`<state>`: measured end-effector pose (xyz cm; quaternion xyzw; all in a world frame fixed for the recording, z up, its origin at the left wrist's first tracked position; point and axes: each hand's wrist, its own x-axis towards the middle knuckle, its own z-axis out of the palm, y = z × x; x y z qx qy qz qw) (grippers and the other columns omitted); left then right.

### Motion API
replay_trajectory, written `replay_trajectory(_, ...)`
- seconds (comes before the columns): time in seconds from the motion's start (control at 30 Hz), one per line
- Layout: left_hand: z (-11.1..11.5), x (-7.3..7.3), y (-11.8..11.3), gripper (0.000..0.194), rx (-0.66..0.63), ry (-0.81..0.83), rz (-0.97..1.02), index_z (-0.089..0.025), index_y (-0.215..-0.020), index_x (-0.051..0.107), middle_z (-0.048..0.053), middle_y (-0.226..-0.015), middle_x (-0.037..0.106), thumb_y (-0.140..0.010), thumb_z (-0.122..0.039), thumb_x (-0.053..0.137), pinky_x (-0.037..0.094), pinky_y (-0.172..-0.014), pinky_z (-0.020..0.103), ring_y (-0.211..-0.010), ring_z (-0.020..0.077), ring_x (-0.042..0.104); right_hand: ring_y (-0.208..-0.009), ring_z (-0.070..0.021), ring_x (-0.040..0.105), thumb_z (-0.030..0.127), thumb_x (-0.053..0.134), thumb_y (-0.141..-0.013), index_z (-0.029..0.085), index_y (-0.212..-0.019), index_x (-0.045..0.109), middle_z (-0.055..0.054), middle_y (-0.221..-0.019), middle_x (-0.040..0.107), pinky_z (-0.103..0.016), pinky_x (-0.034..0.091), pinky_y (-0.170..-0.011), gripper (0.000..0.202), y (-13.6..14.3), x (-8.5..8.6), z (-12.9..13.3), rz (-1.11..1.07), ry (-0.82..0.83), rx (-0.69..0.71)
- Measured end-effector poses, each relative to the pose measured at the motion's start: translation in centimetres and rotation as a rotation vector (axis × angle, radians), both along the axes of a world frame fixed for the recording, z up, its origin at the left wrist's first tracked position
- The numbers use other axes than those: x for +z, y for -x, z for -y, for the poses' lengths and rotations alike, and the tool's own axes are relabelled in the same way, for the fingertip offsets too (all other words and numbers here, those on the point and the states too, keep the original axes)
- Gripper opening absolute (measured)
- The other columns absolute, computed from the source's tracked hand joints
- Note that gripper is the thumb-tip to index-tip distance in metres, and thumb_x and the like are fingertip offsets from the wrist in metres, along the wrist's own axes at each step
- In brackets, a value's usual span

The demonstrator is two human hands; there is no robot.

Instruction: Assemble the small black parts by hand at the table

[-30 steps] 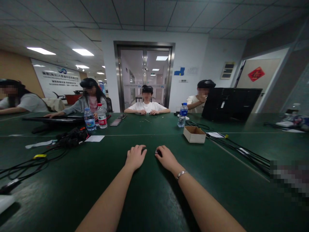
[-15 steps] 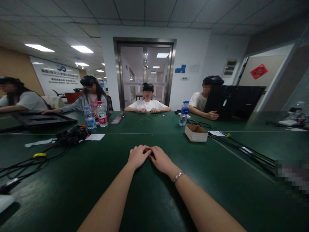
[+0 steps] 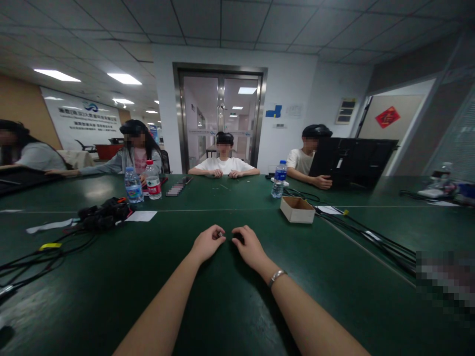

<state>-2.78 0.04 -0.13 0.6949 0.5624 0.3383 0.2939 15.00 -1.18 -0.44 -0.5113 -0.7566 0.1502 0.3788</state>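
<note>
Small shiny object (image 3: pixel 220 234) was pinched in left hand (image 3: pixel 208 242), right hand (image 3: pixel 248 243) was loosely curled, any hold there could not be told

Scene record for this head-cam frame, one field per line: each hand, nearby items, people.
left_hand: pinching small shiny object
right_hand: fingers curled, contents unclear
hands_touching: no
surface: green table
box: open-topped, ahead and right of right_hand
bottles_left: blue-capped bottle, red-capped bottle
bottle_right: upright bottle beyond box
people: four others, beyond the table
</note>
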Motion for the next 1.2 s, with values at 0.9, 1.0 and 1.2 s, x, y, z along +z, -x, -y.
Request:
replay_trajectory(0.9, 0.1, -0.4, -0.1, 0.019, -0.074, -0.055, 0.445, -0.016, -0.094, 0.062, 0.007, -0.095, 0.070, -0.080, -0.028, 0.061, 0.050, -0.083, 0.031, -0.088, 0.0177, 0.065, -0.075, -0.0147, 0.067, 0.023, 0.068, -0.071, 0.018, -0.098, 0.056, -0.003, -0.086, 0.068, -0.032, 0.056, -0.076, 0.030, 0.2, -0.8, -1.3, -0.681, 0.394, 0.205)
replay_trajectory(1.0, 0.0, -0.6, -0.1, 0.021, -0.066, -0.053, 0.440, -0.016, -0.094, 0.062, 0.007, -0.093, 0.069, -0.080, -0.032, 0.061, 0.050, -0.082, 0.031, -0.086, 0.0176, 0.065, -0.075, -0.0150, 0.067, 0.024, 0.067, -0.071, 0.018, -0.099, 0.057, -0.003, -0.086, 0.068, -0.032, 0.056, -0.076, 0.031, 0.1, -0.8, -1.3, -0.661, 0.380, 0.226)
replay_trajectory(1.2, -0.2, -0.8, -0.1, 0.025, -0.077, -0.038, 0.433, -0.015, -0.095, 0.063, 0.007, -0.092, 0.069, -0.079, -0.035, 0.062, 0.050, -0.080, 0.032, -0.086, 0.0186, 0.065, -0.075, -0.0152, 0.067, 0.032, 0.069, -0.070, 0.018, -0.103, 0.059, -0.004, -0.088, 0.066, -0.032, 0.055, -0.074, 0.037, 0.0, -0.9, -1.4, -0.638, 0.356, 0.245)
